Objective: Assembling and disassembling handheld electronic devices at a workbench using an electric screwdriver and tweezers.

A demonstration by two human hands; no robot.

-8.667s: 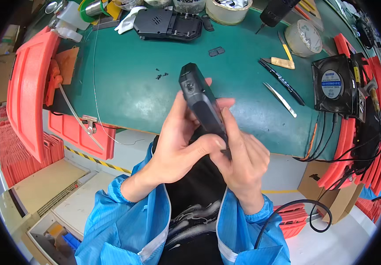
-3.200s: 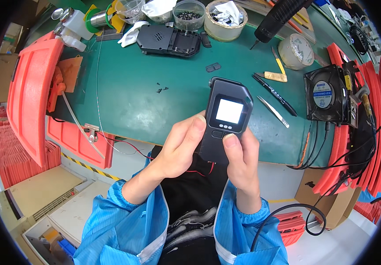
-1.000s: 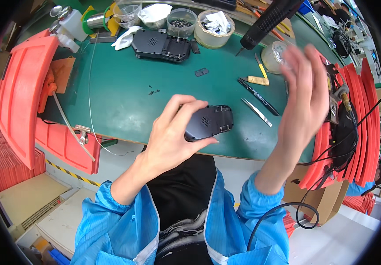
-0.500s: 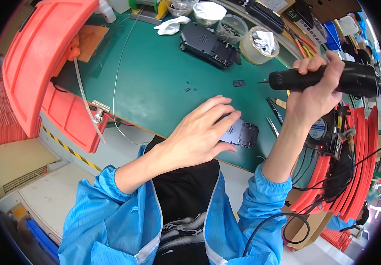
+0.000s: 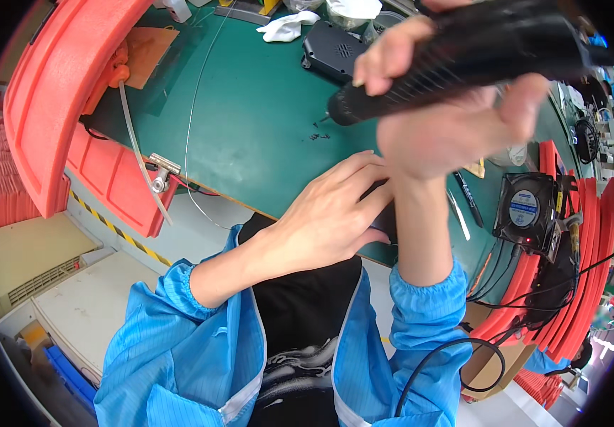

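Note:
My left hand [image 5: 335, 206] rests at the near edge of the green work mat, its fingers and thumb around a dark flat device [image 5: 387, 219]. Most of that device is hidden by my hands and right forearm. In my right hand [image 5: 442, 135] is a black electric screwdriver [image 5: 463, 57], held tilted with its bit pointing down and left. Its tip hangs close to several tiny dark screws [image 5: 319, 135] lying loose on the mat; whether it touches one I cannot tell. The right hand is smeared by motion.
Behind the screws lies another black device [image 5: 334, 51], with a white cloth [image 5: 287, 27] beside it. Tweezers [image 5: 458, 215], a black pen [image 5: 469, 199] and a small fan [image 5: 524, 206] are at the right. A red plastic panel [image 5: 72, 92] and a metal clip [image 5: 162, 172] border the left.
My right hand has swung the screwdriver left, bringing its bit from the mat's right side to the small screws. The left hand has stayed nearly in place on the device.

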